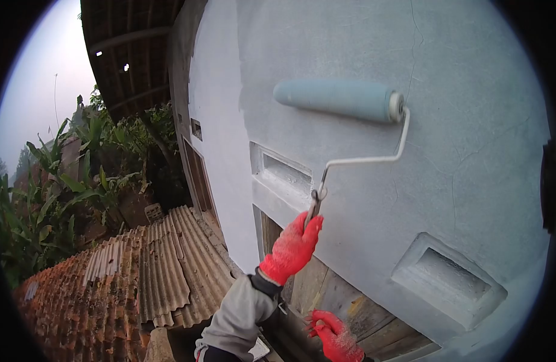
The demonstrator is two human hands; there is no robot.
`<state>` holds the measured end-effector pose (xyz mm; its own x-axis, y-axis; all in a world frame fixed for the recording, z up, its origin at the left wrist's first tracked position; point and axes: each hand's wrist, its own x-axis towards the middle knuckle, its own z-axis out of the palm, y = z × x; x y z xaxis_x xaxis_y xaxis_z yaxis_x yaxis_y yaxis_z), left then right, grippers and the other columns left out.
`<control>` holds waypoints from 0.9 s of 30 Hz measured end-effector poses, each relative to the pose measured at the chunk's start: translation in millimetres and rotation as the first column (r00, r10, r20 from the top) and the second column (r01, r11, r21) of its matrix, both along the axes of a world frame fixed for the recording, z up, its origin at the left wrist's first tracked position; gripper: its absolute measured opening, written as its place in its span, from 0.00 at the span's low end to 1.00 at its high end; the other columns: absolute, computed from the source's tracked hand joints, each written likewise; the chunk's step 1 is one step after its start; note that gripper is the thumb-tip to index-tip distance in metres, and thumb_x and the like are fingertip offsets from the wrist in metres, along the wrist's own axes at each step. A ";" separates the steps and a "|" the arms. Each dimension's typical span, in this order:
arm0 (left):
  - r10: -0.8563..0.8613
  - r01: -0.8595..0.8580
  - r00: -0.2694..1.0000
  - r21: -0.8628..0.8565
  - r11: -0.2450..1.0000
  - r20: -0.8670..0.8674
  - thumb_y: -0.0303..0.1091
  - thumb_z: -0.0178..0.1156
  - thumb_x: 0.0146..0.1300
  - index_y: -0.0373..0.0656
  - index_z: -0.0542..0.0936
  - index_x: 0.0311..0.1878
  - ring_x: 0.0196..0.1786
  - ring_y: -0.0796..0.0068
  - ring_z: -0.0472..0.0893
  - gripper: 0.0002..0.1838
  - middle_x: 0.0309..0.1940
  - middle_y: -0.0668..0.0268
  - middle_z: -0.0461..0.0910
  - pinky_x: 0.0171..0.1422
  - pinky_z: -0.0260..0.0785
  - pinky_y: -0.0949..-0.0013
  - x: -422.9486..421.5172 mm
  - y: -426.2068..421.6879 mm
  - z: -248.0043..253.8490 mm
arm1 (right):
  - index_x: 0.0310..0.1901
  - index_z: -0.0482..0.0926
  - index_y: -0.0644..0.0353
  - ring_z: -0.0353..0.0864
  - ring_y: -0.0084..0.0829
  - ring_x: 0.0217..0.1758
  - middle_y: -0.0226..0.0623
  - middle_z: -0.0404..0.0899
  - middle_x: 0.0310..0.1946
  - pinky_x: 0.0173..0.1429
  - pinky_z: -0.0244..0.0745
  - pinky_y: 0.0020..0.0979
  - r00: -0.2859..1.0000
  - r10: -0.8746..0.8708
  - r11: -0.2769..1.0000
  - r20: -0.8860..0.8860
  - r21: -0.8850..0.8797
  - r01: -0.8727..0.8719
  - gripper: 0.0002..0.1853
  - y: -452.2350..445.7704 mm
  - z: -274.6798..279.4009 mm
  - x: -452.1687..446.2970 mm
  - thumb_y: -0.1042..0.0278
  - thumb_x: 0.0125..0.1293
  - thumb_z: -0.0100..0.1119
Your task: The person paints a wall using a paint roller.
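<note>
My left hand (293,247), in a red glove, is closed around the handle of a paint roller (365,160). Its pale blue roller sleeve (335,99) lies against the wall (471,175), above a recessed vent. The white wire frame bends down from the sleeve's right end to the handle. Lower down, my right hand (335,339), also red-gloved, is near the wooden boards below the wall. Its fingers are loosely bent and apart, with nothing visible in them. Whether it touches the boards I cannot tell.
Two recessed vents (284,172) break the wall surface, one at lower right. Wooden boards (368,320) fill an opening below. At left lie a corrugated roof (163,265) and a tiled roof (103,308), with plants (79,181) beyond. A dark eave (130,48) overhangs at upper left.
</note>
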<state>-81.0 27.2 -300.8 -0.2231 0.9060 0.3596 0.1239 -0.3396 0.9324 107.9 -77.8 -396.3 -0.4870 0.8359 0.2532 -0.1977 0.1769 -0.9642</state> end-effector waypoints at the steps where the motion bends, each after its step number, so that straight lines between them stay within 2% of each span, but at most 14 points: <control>1: -0.008 0.010 0.999 -0.044 0.999 0.048 0.45 0.48 0.73 0.43 0.71 0.37 0.14 0.82 0.65 0.15 0.15 0.73 0.66 0.19 0.56 0.75 1.9 2.4 10.7 | 0.59 0.75 0.53 0.77 0.19 0.35 0.29 0.80 0.35 0.41 0.74 0.23 0.999 -0.029 0.998 0.032 0.059 0.027 0.16 -1.5 7.2 -1.7 0.63 0.74 0.51; 2: -0.009 0.011 0.999 -0.042 0.999 0.048 0.45 0.48 0.73 0.43 0.71 0.37 0.14 0.82 0.65 0.15 0.15 0.73 0.66 0.19 0.56 0.75 2.5 5.9 0.1 | 0.59 0.75 0.53 0.77 0.19 0.35 0.29 0.80 0.35 0.41 0.74 0.23 0.999 -0.030 0.998 0.032 0.061 0.028 0.16 -1.8 7.4 -2.2 0.63 0.74 0.51; 4: -0.015 0.015 1.000 0.029 0.999 0.002 0.44 0.51 0.72 0.41 0.74 0.41 0.24 0.77 0.70 0.14 0.20 0.69 0.69 0.30 0.64 0.66 5.1 9.4 -42.2 | 0.59 0.75 0.53 0.77 0.19 0.35 0.28 0.80 0.36 0.41 0.74 0.23 0.993 -0.057 0.993 0.099 0.104 0.047 0.16 2.8 6.1 -2.7 0.62 0.74 0.50; 5: -0.035 0.035 0.999 -0.095 0.995 0.003 0.42 0.51 0.72 0.41 0.75 0.43 0.25 0.76 0.71 0.13 0.21 0.68 0.70 0.31 0.65 0.66 9.1 0.6 -62.7 | 0.59 0.75 0.53 0.77 0.19 0.35 0.28 0.80 0.36 0.41 0.74 0.23 0.993 -0.061 0.992 0.096 0.116 0.050 0.16 4.2 2.0 -1.9 0.62 0.74 0.50; 7: 0.022 -0.028 0.998 -0.092 0.995 -0.063 0.43 0.53 0.70 0.42 0.75 0.43 0.27 0.71 0.72 0.13 0.23 0.62 0.71 0.34 0.66 0.64 20.8 -10.6 -137.4 | 0.59 0.75 0.52 0.78 0.19 0.35 0.26 0.80 0.35 0.42 0.74 0.23 0.998 -0.062 0.997 0.025 0.055 0.061 0.16 7.3 -9.7 -0.6 0.60 0.74 0.50; 8: -0.070 0.073 0.997 -0.222 0.972 0.022 0.43 0.54 0.70 0.42 0.74 0.43 0.29 0.68 0.73 0.14 0.24 0.58 0.71 0.36 0.67 0.63 21.3 -18.5 -156.9 | 0.59 0.75 0.52 0.78 0.19 0.35 0.26 0.80 0.35 0.42 0.74 0.23 0.998 -0.068 0.996 0.018 0.066 0.066 0.16 10.8 -11.4 -3.3 0.60 0.74 0.50; 11: -0.024 0.008 0.991 -0.123 0.992 -0.131 0.43 0.54 0.70 0.42 0.74 0.44 0.28 0.68 0.74 0.13 0.24 0.58 0.71 0.35 0.67 0.63 6.8 -20.1 -112.7 | 0.59 0.75 0.54 0.78 0.19 0.35 0.27 0.80 0.36 0.43 0.74 0.23 0.997 -0.035 0.988 0.065 -0.149 0.045 0.17 18.6 -13.7 -13.8 0.58 0.74 0.50; 12: -0.011 0.011 0.996 -0.002 1.000 -0.091 0.43 0.53 0.70 0.42 0.74 0.43 0.25 0.70 0.74 0.13 0.22 0.60 0.71 0.33 0.67 0.63 -1.8 -7.4 -92.7 | 0.59 0.75 0.55 0.77 0.20 0.36 0.28 0.80 0.36 0.43 0.74 0.23 1.000 -0.013 0.986 0.002 -0.165 0.013 0.17 21.9 -15.4 -19.7 0.58 0.74 0.51; 17: -0.070 0.080 0.993 -0.105 0.991 0.096 0.44 0.51 0.71 0.41 0.74 0.42 0.23 0.73 0.73 0.15 0.21 0.64 0.72 0.31 0.66 0.64 -33.1 25.1 -6.7 | 0.59 0.75 0.57 0.77 0.21 0.37 0.29 0.79 0.37 0.44 0.74 0.23 1.000 0.012 0.996 -0.013 -0.093 -0.013 0.18 23.2 5.7 -43.6 0.58 0.73 0.52; 18: -0.087 0.094 0.992 -0.079 0.992 0.086 0.43 0.51 0.72 0.42 0.75 0.41 0.24 0.78 0.73 0.13 0.21 0.69 0.72 0.30 0.65 0.66 -34.5 24.2 -14.4 | 0.59 0.75 0.57 0.77 0.21 0.37 0.29 0.79 0.37 0.44 0.74 0.24 1.000 0.021 0.995 -0.016 -0.100 -0.022 0.18 23.7 6.1 -45.8 0.57 0.73 0.52; 20: 0.043 -0.031 0.983 0.066 0.997 -0.181 0.43 0.51 0.71 0.42 0.75 0.42 0.25 0.76 0.74 0.13 0.21 0.69 0.72 0.30 0.66 0.66 -36.4 29.3 -75.3 | 0.59 0.75 0.57 0.77 0.21 0.37 0.29 0.79 0.37 0.44 0.74 0.24 0.999 0.029 0.995 -0.021 -0.097 -0.031 0.18 26.4 3.9 -48.9 0.57 0.73 0.51; 22: -0.073 0.074 0.997 -0.122 0.990 0.015 0.43 0.52 0.70 0.42 0.75 0.43 0.25 0.67 0.75 0.13 0.23 0.61 0.74 0.33 0.68 0.63 -25.3 8.1 -124.0 | 0.59 0.75 0.57 0.77 0.21 0.37 0.29 0.79 0.37 0.44 0.74 0.24 1.000 0.011 0.990 -0.005 -0.144 -0.012 0.19 27.9 -3.0 -49.9 0.57 0.73 0.51; 25: -0.038 0.025 0.994 -0.133 0.991 -0.099 0.44 0.53 0.70 0.42 0.75 0.45 0.26 0.59 0.75 0.14 0.24 0.56 0.73 0.34 0.68 0.62 -30.7 -4.6 -125.2 | 0.58 0.76 0.57 0.77 0.21 0.37 0.29 0.80 0.37 0.44 0.75 0.25 0.999 0.028 0.981 -0.026 -0.192 -0.032 0.18 37.3 -8.0 -60.1 0.58 0.73 0.52; 27: 0.006 -0.010 0.991 -0.028 1.000 -0.135 0.44 0.53 0.69 0.42 0.76 0.44 0.28 0.57 0.77 0.14 0.23 0.55 0.73 0.36 0.68 0.60 -47.5 9.0 -93.3 | 0.57 0.76 0.57 0.77 0.21 0.36 0.30 0.80 0.37 0.43 0.75 0.25 1.000 0.007 0.986 0.005 -0.165 -0.006 0.17 33.4 6.0 -66.0 0.58 0.73 0.52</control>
<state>-128.5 36.1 -394.1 -0.1813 0.9150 0.3605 0.2517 -0.3112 0.9164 41.9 -44.5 -390.3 -0.4936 0.8628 0.1096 -0.1924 0.0146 -0.9812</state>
